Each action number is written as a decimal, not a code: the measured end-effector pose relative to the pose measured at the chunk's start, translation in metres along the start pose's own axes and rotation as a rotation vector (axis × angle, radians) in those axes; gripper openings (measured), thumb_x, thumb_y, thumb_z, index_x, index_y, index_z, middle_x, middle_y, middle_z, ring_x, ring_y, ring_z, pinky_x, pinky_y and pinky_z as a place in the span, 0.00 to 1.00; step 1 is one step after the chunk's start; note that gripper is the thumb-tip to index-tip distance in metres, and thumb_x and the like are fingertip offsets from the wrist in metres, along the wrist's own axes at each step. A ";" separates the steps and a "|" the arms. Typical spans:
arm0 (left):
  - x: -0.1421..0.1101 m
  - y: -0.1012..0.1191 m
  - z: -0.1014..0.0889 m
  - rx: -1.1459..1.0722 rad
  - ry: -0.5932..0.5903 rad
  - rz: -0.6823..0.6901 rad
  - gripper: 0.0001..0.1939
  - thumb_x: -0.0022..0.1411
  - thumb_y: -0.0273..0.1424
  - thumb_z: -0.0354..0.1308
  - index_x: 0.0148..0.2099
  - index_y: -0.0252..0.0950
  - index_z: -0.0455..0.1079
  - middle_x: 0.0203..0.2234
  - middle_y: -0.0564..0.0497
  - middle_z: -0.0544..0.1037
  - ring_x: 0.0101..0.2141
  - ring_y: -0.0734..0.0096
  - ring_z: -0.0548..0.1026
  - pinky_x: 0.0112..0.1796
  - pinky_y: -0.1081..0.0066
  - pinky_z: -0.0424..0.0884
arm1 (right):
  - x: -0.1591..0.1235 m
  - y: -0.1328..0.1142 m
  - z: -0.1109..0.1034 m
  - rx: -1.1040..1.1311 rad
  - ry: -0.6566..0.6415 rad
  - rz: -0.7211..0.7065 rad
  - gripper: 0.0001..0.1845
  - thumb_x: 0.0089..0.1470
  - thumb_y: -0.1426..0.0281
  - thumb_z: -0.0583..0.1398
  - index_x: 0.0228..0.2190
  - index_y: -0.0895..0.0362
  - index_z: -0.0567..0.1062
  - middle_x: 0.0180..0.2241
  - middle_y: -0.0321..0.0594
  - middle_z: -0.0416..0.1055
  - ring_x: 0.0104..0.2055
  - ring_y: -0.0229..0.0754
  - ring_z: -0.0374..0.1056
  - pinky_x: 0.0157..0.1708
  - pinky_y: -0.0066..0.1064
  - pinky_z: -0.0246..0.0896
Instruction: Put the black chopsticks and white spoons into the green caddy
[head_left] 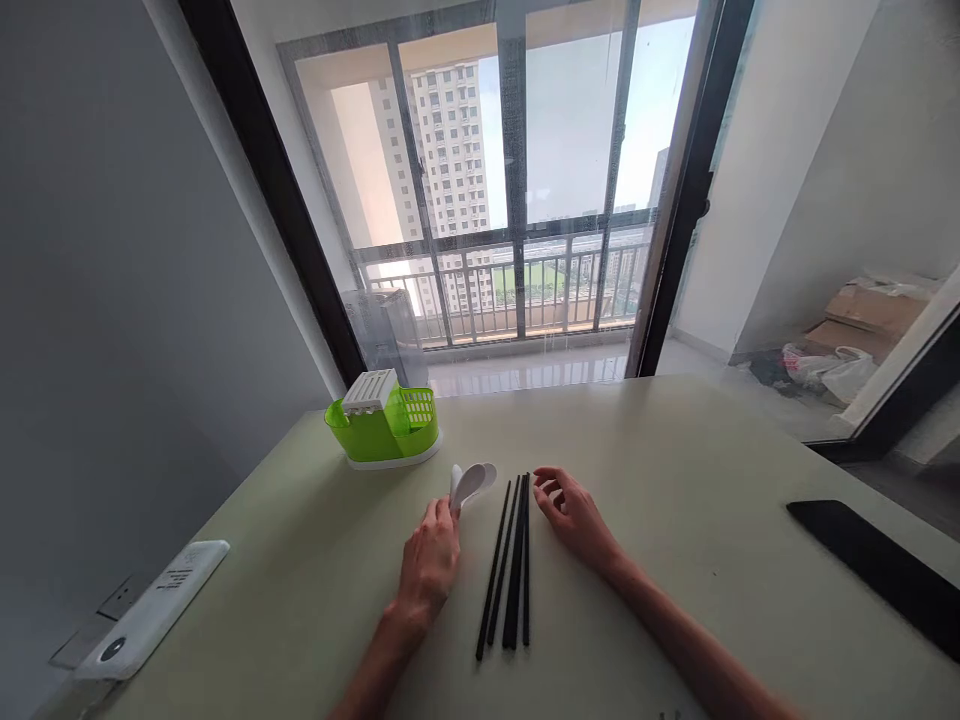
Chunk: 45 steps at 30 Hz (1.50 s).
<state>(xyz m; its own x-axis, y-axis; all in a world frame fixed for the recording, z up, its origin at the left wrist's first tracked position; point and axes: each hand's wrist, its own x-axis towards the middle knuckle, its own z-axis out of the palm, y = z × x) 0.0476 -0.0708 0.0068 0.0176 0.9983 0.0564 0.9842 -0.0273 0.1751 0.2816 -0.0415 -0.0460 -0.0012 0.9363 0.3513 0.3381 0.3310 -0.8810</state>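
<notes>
My left hand (pixel 433 555) is wrapped around several white soup spoons (pixel 471 482). Their bowls stick out past my fingers, while the handles are hidden in my grip. To the right of that hand, several black chopsticks (pixel 514 570) lie roughly side by side on the table, pointing away from me. Just beyond their far right end rests my right hand (pixel 568 508), open, its fingers loosely curled and apart from the thumb, with nothing visible in it. Farther back on the left stands a green utensil caddy (pixel 382 425) with a white slotted section on top and a white base.
A pale tabletop (pixel 630 440) bears all of this. A white power strip-like device (pixel 157 610) lies at its left edge beside the wall. A long black flat object (pixel 877 570) is at the right. Glass sliding doors frame a balcony behind; cardboard boxes (pixel 874 315) sit far right.
</notes>
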 end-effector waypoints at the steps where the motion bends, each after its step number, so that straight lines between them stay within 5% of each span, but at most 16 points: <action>1: -0.002 0.010 -0.003 -0.047 -0.011 0.025 0.18 0.77 0.32 0.36 0.56 0.36 0.66 0.49 0.42 0.76 0.42 0.62 0.79 0.38 0.68 0.70 | 0.001 0.000 -0.001 0.031 0.032 0.015 0.19 0.63 0.56 0.55 0.48 0.55 0.71 0.46 0.48 0.76 0.41 0.45 0.73 0.36 0.33 0.69; 7: -0.015 0.073 -0.013 -0.224 -0.085 0.140 0.19 0.78 0.36 0.37 0.57 0.39 0.66 0.50 0.43 0.77 0.44 0.62 0.79 0.40 0.69 0.68 | 0.010 0.006 -0.013 0.295 0.124 0.114 0.29 0.64 0.50 0.52 0.59 0.54 0.65 0.59 0.50 0.69 0.59 0.49 0.68 0.55 0.42 0.67; 14: -0.016 0.111 0.003 -0.172 -0.166 0.172 0.21 0.77 0.33 0.36 0.59 0.33 0.66 0.50 0.39 0.75 0.45 0.59 0.79 0.40 0.67 0.70 | 0.013 0.009 -0.022 0.307 0.099 0.119 0.28 0.59 0.50 0.60 0.55 0.53 0.70 0.58 0.47 0.72 0.52 0.49 0.73 0.51 0.39 0.69; 23: -0.020 0.133 0.015 -0.084 -0.268 0.219 0.20 0.75 0.30 0.39 0.59 0.30 0.66 0.50 0.35 0.74 0.45 0.58 0.80 0.42 0.68 0.72 | 0.015 0.021 -0.018 0.048 0.177 0.157 0.21 0.56 0.57 0.59 0.47 0.56 0.73 0.43 0.45 0.79 0.37 0.45 0.76 0.40 0.36 0.71; 32: -0.025 0.133 0.028 0.011 -0.238 0.270 0.19 0.69 0.24 0.49 0.60 0.30 0.66 0.49 0.34 0.76 0.46 0.56 0.80 0.43 0.67 0.74 | 0.017 0.023 -0.016 -0.067 0.162 0.121 0.16 0.55 0.58 0.57 0.38 0.54 0.77 0.37 0.43 0.80 0.39 0.48 0.76 0.43 0.38 0.68; 45: -0.027 0.139 0.016 0.026 -0.270 0.296 0.20 0.66 0.28 0.50 0.58 0.30 0.68 0.48 0.33 0.77 0.48 0.51 0.78 0.43 0.62 0.75 | 0.017 0.024 -0.014 -0.082 0.136 0.062 0.15 0.57 0.59 0.56 0.38 0.54 0.77 0.39 0.43 0.80 0.42 0.47 0.76 0.46 0.39 0.68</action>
<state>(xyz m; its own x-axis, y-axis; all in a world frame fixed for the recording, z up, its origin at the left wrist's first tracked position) 0.1872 -0.1012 0.0139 0.3438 0.9252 -0.1605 0.9335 -0.3182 0.1651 0.3030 -0.0193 -0.0570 0.1477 0.9283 0.3413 0.4090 0.2568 -0.8756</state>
